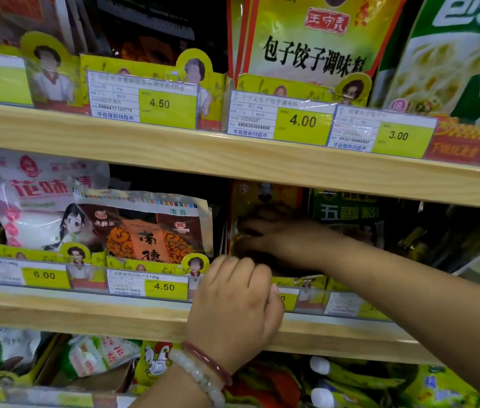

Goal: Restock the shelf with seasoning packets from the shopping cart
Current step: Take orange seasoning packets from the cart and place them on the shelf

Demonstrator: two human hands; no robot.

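Observation:
My right hand point(265, 231) reaches deep into the middle shelf point(115, 313) and grips a yellow-orange seasoning packet point(265, 195) standing in the dark slot there, fingers across its face and thumb below. My left hand point(232, 304), wearing two bead bracelets, sits at the front of that slot. Its fingers curl over the yellow cardboard tray front point(297, 281), and the fingertips are hidden behind it. The shopping cart is out of view.
A green five-spice packet point(347, 213) stands right of the slot, and a red-orange packet point(150, 231) and a white-pink bag point(35, 198) stand to the left. Price tags line each wooden shelf edge. Yellow and green packets point(315, 39) fill the upper shelf, with more packets below.

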